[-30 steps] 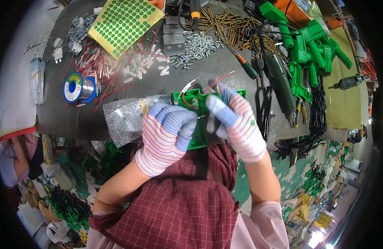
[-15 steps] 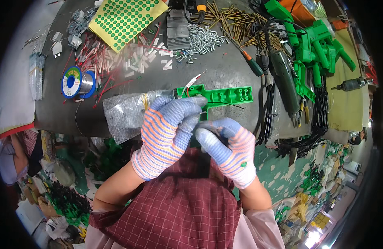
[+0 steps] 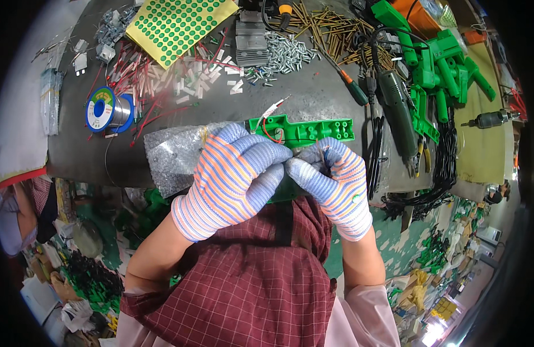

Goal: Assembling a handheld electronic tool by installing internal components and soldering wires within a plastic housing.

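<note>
Both hands wear striped knit gloves and meet at the near side of a green plastic housing half [image 3: 319, 132]. My left hand [image 3: 235, 176] is closed, thumb and fingertips pressed together; whatever they pinch is hidden. My right hand [image 3: 333, 185] is closed too, its fingertips against the left ones, and thin wire ends [image 3: 321, 151] stick out between its fingers. The housing lies open side up, showing ribs and screw posts. A red lead [image 3: 268, 132] with a white sleeve [image 3: 273, 108] rises out of its left end. Bubble wrap [image 3: 174, 153] lies beside my left hand.
A blue solder spool [image 3: 128, 113] stands at left, near red-wired parts [image 3: 157, 78] and a green-dot sticker sheet [image 3: 174, 29]. Farther back are silver screws [image 3: 287, 55] and brass-coloured rods [image 3: 336, 29]. A screwdriver [image 3: 352, 87], power tool [image 3: 397, 110], black cables [image 3: 446, 156] and green housings [image 3: 443, 63] occupy the right.
My right hand has turned more upright and shifted slightly right and up. My left hand has shifted slightly down. More of the red lead in the housing shows, and the dark wire no longer stretches across it.
</note>
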{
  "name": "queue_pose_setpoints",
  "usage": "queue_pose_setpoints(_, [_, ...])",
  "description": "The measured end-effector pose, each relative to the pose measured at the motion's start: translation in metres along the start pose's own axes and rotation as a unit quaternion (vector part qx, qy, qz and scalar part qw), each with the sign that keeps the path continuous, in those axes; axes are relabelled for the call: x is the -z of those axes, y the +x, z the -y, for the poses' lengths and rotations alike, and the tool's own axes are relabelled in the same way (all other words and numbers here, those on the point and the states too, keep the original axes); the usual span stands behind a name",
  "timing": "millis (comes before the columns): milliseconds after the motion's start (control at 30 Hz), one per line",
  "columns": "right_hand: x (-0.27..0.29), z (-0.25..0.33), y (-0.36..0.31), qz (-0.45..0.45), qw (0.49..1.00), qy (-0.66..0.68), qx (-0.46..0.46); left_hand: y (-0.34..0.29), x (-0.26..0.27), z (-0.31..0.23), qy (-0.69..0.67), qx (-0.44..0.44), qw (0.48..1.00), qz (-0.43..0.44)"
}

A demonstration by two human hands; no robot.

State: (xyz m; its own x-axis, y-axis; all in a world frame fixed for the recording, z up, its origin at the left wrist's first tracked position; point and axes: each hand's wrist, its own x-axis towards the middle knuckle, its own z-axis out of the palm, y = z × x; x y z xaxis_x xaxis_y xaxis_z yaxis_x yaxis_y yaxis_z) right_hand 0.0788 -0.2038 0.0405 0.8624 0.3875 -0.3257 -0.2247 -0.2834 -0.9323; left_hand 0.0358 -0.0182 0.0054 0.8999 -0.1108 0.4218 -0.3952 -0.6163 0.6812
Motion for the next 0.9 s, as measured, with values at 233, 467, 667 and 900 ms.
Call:
queue_pose_setpoints(233, [0.006,0.002,0.000,-0.055,0.996,0.076,0.007,0.002,-0.004,-0.003,0.043,0.013,0.999,0.003])
queue_pose_setpoints(467, [0.014,-0.014,-0.004,-0.004,0.991,-0.033,0.129,0.005,-0.002,-0.004,0.015,0.020,1.000,-0.001])
queue_pose_setpoints(667, [0.011,-0.011,0.002,0.014,0.975,-0.156,0.155,0.008,0.003,-0.008,0.036,0.024,0.999,0.025])
queue_pose_setpoints(900, [0.003,-0.022,-0.007,-0.022,0.993,0.084,0.082,0.003,-0.011,-0.008,-0.004,0.060,0.996,-0.060])
